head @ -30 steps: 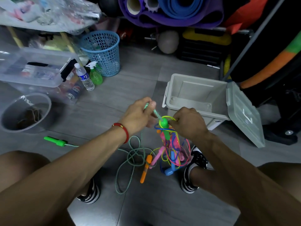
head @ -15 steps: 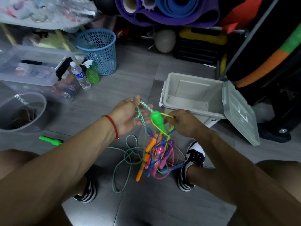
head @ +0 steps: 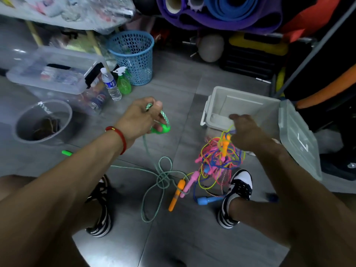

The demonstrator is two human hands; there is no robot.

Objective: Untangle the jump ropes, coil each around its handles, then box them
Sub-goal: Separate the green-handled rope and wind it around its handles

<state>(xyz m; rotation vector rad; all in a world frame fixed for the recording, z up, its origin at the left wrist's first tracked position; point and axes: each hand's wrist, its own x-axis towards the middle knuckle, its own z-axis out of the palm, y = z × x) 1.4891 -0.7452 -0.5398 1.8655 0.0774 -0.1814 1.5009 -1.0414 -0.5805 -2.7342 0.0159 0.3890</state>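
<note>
My left hand (head: 141, 117) grips a bright green handle (head: 160, 129) and the green-white rope (head: 163, 177) that trails from it in loops across the floor to a second green handle (head: 66, 152) at the left. My right hand (head: 247, 130) holds up a tangled bundle of coloured ropes (head: 219, 160) in front of the open grey box (head: 240, 110). From the bundle, an orange handle (head: 176, 195), a pink handle (head: 189, 183) and a blue handle (head: 207, 200) lie on the floor between my feet.
The box's lid (head: 298, 139) hangs open to the right. A clear round tub (head: 41, 122), a clear storage bin (head: 55, 74), a water bottle (head: 111, 83), a spray bottle (head: 123, 83) and a blue basket (head: 133, 54) stand at the left. Rolled mats (head: 221, 12) lie behind.
My hands have moved apart: the left drew the green handle and its rope out to the left, away from the bundle. The right keeps the tangle, which now hangs lower with handles touching the floor.
</note>
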